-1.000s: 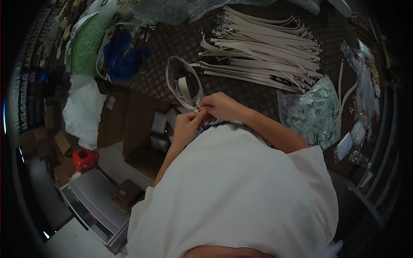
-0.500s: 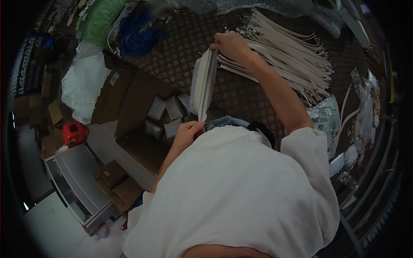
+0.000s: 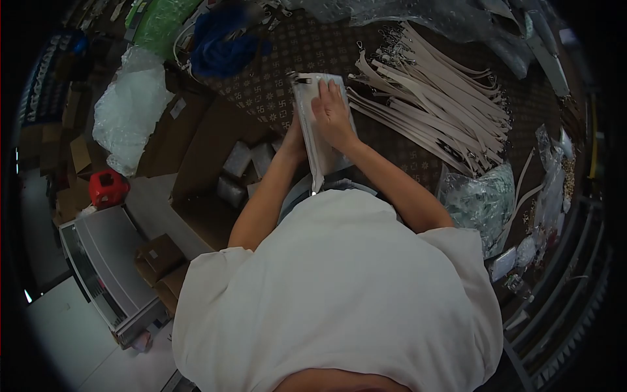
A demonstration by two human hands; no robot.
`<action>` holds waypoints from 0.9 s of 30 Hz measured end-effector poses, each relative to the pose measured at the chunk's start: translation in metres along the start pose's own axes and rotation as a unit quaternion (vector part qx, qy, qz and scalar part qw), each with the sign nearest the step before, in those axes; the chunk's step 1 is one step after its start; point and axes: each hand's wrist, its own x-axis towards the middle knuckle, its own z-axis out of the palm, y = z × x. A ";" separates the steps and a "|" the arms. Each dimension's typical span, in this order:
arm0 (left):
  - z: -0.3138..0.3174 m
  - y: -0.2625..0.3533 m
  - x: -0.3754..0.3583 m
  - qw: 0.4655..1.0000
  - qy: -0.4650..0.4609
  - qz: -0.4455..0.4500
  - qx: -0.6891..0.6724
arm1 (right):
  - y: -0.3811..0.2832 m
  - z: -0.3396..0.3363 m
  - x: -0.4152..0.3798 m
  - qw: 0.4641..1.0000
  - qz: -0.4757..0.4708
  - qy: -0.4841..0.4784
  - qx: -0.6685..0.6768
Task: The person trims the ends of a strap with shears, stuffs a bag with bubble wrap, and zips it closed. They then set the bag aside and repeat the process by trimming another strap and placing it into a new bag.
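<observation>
A pale zip pouch [image 3: 310,124] stands lengthwise in front of my body, its zipper along the left edge and a dark zip pull at the top left corner. My right hand [image 3: 333,117] lies flat on its face, fingers stretched out and slightly apart. On the other side, my left hand [image 3: 295,140] holds the pouch from the left and behind; its fingers are hidden by the pouch. Beige straps [image 3: 444,98] with metal clips lie fanned out to the right of my right hand.
An open cardboard box [image 3: 199,153] with several plastic-wrapped packets [image 3: 237,159] is at the left. Bubble wrap [image 3: 128,111], a blue bundle [image 3: 222,42] and a red container [image 3: 109,189] lie farther left. A clear bag [image 3: 480,199] sits at the right.
My right hand has left the pouch's top end and now lies flat on its face. My left hand has moved from the lower end up behind the pouch, which has turned its face upward.
</observation>
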 end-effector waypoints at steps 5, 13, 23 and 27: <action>0.000 0.012 -0.002 0.987 -0.023 0.102 -0.124 | -0.084 -0.021 0.016 0.982 -0.146 -0.087 -0.085; -0.059 0.010 0.001 0.975 -0.058 0.183 -0.114 | -0.107 0.017 0.019 0.872 -0.334 -0.125 -0.335; -0.180 -0.014 -0.108 0.938 0.039 0.331 -0.096 | -0.092 0.049 0.012 0.929 -0.314 -0.179 -0.083; -0.233 0.030 -0.141 0.690 0.592 0.182 -0.374 | -0.013 0.000 0.025 0.967 -0.147 -0.077 -0.194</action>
